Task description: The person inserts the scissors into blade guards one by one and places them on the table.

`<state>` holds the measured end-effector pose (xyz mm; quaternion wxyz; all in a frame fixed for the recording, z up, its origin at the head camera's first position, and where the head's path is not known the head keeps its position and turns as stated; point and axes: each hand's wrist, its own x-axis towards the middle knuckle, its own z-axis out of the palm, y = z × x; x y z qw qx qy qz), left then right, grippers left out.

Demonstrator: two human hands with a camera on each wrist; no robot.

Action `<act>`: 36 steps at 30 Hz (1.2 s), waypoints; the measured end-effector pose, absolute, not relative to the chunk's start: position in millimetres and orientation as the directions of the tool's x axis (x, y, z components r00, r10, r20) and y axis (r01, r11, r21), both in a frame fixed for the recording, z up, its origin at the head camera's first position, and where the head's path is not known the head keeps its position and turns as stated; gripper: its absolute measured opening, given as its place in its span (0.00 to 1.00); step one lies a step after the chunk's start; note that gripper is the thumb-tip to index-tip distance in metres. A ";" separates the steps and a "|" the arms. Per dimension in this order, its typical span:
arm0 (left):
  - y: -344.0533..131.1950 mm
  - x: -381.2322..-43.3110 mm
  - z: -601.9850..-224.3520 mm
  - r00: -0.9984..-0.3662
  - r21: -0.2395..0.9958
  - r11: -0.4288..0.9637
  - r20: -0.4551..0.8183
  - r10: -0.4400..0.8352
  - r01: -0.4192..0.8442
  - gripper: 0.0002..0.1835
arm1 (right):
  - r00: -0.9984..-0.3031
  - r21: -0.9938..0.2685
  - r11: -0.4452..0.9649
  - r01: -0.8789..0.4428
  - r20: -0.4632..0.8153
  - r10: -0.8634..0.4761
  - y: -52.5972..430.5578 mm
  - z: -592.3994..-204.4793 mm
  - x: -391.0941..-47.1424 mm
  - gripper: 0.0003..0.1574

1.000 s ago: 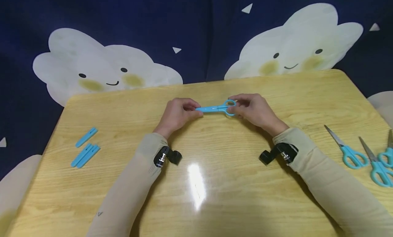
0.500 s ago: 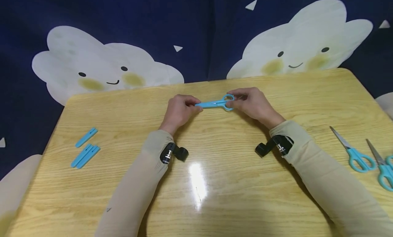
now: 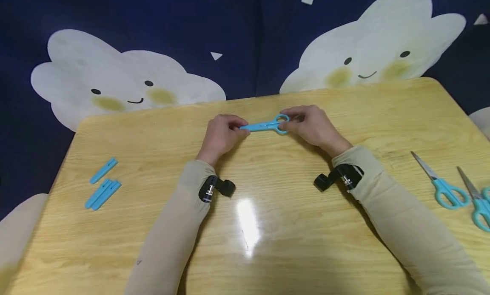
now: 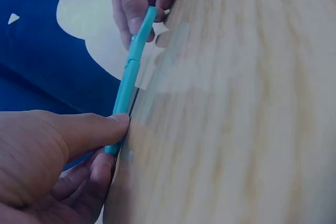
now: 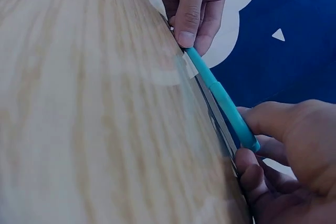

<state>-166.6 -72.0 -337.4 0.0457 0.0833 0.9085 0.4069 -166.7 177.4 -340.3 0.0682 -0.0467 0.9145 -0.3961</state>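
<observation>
Both hands hold one pair of blue scissors (image 3: 272, 124) level over the far middle of the table. A blue blade cover (image 3: 257, 126) encloses the blades, so no metal shows. My left hand (image 3: 223, 135) pinches the tip of the cover between thumb and fingers, as the left wrist view also shows at the cover (image 4: 125, 90). With thumb and fingers my right hand (image 3: 311, 126) grips the finger loops. In the right wrist view the handle (image 5: 231, 114) lies between the right thumb and fingers.
Three blue blade covers (image 3: 103, 195) lie at the left of the wooden table (image 3: 275, 227). Uncovered scissors (image 3: 445, 188) and more scissors (image 3: 480, 205) lie at the right, some cut off by the frame. Behind hangs a dark blue curtain (image 3: 245, 27) with clouds.
Both hands, with the covered scissors between them, have moved slightly away toward the far edge. The grips look the same. The head view has shifted a little.
</observation>
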 end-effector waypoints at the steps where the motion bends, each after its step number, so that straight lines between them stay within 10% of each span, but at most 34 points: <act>1: -72.2 -166.3 -336.9 -0.982 0.747 0.656 -0.021 0.186 0.108 0.09 | -0.987 -0.726 0.687 -0.035 -0.085 -0.139 176.7 -340.0 -166.6 0.28; 36: -73.9 -174.1 -341.0 -0.980 0.747 0.647 0.032 0.195 0.153 0.10 | -0.987 -0.730 0.677 -0.098 -0.015 -0.160 170.9 -345.2 -177.3 0.25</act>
